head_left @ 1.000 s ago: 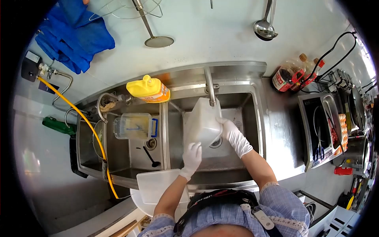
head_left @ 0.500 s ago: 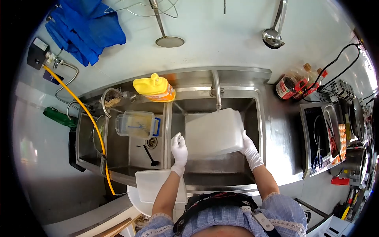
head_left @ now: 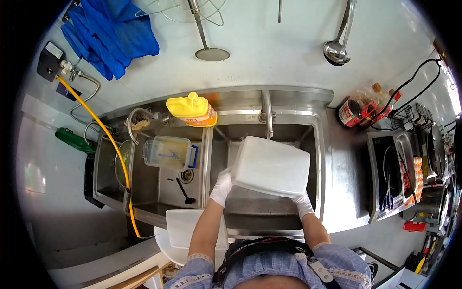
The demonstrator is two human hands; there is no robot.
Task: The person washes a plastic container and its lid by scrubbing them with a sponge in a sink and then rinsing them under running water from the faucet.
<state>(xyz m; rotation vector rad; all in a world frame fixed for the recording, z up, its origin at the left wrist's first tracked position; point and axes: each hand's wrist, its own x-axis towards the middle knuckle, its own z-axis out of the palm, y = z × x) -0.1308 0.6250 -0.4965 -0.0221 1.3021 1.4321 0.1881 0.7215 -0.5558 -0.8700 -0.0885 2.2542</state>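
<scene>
A white translucent plastic container (head_left: 272, 166) is held tilted over the right sink basin (head_left: 262, 208), its broad bottom face up, beneath the faucet (head_left: 268, 115). My gloved left hand (head_left: 223, 186) grips its left edge, fingers partly hidden behind it. At the lower right corner my gloved right hand (head_left: 303, 204) holds the rim, with its fingertips tucked under the plastic. Left of my left forearm, a flat white lid-like piece (head_left: 185, 226) lies at the sink's front edge.
In the left basin lie a clear box with blue clips (head_left: 168, 151) and a black ladle (head_left: 185, 190). A yellow jug (head_left: 192, 111) stands on the back ledge. A yellow hose (head_left: 113, 139) crosses the left side. Bottles (head_left: 353, 108) and a tray of eggs (head_left: 417, 173) are at right.
My left hand has gone from open beside the container to gripping its left edge. The container has turned clockwise, and my right hand has shifted down along its rim.
</scene>
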